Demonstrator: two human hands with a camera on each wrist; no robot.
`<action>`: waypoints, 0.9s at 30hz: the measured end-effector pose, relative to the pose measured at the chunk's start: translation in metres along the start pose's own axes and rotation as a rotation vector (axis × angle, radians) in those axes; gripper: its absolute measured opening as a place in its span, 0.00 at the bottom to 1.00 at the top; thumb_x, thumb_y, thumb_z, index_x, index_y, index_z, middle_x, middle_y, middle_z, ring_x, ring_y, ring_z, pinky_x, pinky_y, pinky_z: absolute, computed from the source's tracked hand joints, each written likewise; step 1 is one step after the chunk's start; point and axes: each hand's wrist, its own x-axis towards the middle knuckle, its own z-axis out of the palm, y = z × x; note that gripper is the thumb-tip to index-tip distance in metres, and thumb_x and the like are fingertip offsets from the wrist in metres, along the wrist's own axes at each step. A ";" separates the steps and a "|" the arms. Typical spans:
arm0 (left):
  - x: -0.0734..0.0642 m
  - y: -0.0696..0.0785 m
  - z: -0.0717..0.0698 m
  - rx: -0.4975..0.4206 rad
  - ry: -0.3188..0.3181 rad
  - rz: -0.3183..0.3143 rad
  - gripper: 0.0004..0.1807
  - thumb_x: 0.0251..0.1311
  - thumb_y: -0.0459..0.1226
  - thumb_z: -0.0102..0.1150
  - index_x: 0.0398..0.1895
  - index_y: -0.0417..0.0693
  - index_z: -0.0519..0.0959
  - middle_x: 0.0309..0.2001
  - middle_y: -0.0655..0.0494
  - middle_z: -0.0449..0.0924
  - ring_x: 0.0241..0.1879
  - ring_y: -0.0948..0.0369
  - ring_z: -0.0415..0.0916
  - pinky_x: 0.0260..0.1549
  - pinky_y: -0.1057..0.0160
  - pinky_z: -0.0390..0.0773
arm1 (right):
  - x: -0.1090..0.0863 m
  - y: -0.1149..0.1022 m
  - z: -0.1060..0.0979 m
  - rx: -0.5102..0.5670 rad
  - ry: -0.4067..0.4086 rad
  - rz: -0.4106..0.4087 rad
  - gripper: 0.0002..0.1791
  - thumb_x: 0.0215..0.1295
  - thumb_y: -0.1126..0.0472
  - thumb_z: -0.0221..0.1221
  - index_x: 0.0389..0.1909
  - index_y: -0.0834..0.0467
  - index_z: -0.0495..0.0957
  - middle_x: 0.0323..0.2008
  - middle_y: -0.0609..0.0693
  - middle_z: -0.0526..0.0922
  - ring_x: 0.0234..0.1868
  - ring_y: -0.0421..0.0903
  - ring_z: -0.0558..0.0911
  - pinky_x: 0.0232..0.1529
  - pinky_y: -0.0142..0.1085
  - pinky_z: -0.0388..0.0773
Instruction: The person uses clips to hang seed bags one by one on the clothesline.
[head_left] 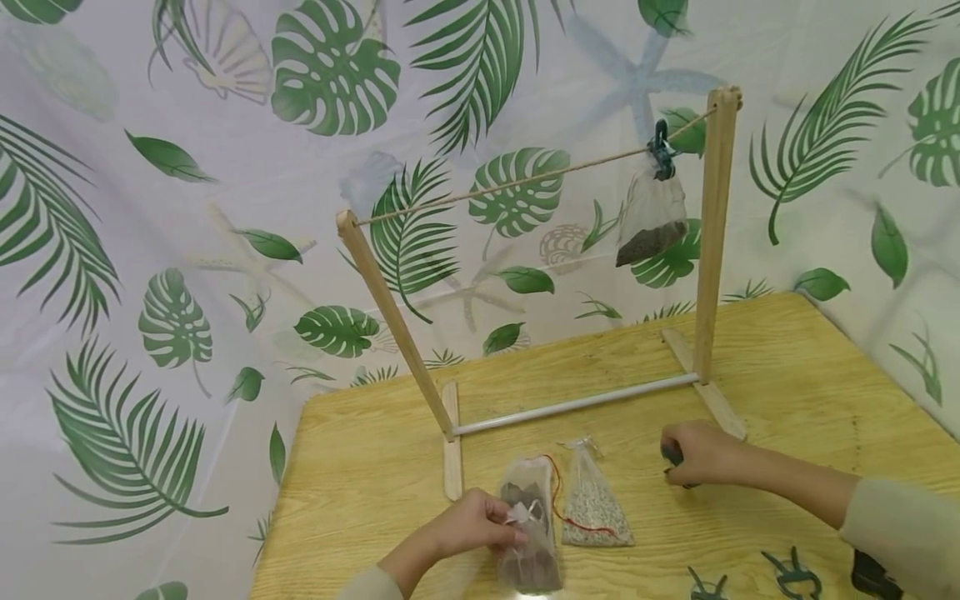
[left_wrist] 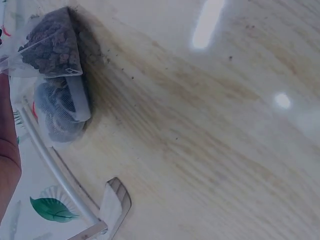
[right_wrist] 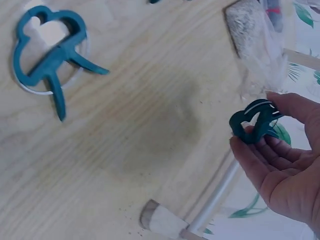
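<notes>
While the head camera is looking down at the wooden table point(head_left: 787, 367), the left hand point(head_left: 468, 527) is pinching the top of a little bag of dark bits point(head_left: 528, 533) at six o'clock. The right hand point(head_left: 697, 454), at four o'clock, is curling around a teal clip point(head_left: 670, 454).

From the left wrist, the bag of dark bits point(left_wrist: 52, 45) is lying at ten o'clock; the fingers are hiding.

From the right wrist, the fingers point(right_wrist: 272, 150) are squeezing the teal clip point(right_wrist: 252, 122) at three o'clock. A spare clip point(right_wrist: 47, 55) is lying at ten o'clock. The clip could snap shut and pop away if the fingers slip.
</notes>
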 end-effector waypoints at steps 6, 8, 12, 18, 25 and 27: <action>0.006 0.013 -0.009 0.043 -0.007 0.043 0.11 0.59 0.33 0.61 0.25 0.31 0.81 0.26 0.38 0.83 0.20 0.67 0.75 0.24 0.63 0.80 | 0.003 -0.009 -0.015 0.038 0.014 -0.036 0.15 0.47 0.61 0.70 0.28 0.58 0.72 0.22 0.45 0.73 0.21 0.37 0.69 0.21 0.30 0.69; 0.007 0.018 -0.010 0.049 0.008 0.061 0.12 0.59 0.34 0.62 0.23 0.33 0.80 0.23 0.42 0.82 0.20 0.66 0.75 0.23 0.66 0.79 | 0.004 -0.012 -0.020 0.039 0.017 -0.049 0.16 0.46 0.61 0.71 0.28 0.58 0.72 0.23 0.44 0.74 0.23 0.36 0.70 0.22 0.30 0.70; 0.011 0.024 -0.010 0.039 0.053 0.081 0.19 0.59 0.37 0.62 0.15 0.38 0.70 0.16 0.55 0.74 0.18 0.67 0.70 0.20 0.72 0.70 | 0.005 -0.016 -0.027 -0.003 0.043 -0.094 0.16 0.44 0.59 0.72 0.29 0.58 0.74 0.24 0.43 0.74 0.24 0.34 0.71 0.24 0.30 0.70; 0.019 0.035 -0.010 0.084 0.127 0.113 0.13 0.63 0.41 0.58 0.24 0.43 0.81 0.23 0.55 0.81 0.23 0.67 0.76 0.27 0.59 0.80 | 0.008 -0.026 -0.041 -0.002 0.047 -0.120 0.12 0.47 0.62 0.68 0.29 0.57 0.74 0.24 0.42 0.74 0.24 0.34 0.69 0.24 0.30 0.68; 0.029 0.060 -0.021 0.118 0.186 0.180 0.12 0.67 0.40 0.54 0.40 0.41 0.83 0.37 0.48 0.84 0.34 0.64 0.82 0.35 0.63 0.81 | 0.011 -0.040 -0.062 0.033 0.069 -0.139 0.12 0.50 0.63 0.67 0.32 0.59 0.74 0.25 0.44 0.75 0.25 0.35 0.71 0.25 0.30 0.70; 0.031 0.067 -0.023 0.121 0.222 0.214 0.12 0.67 0.38 0.54 0.40 0.40 0.83 0.38 0.46 0.84 0.35 0.61 0.82 0.36 0.64 0.81 | 0.011 -0.044 -0.067 0.019 0.078 -0.162 0.14 0.51 0.61 0.69 0.33 0.59 0.74 0.26 0.43 0.77 0.26 0.35 0.74 0.26 0.30 0.72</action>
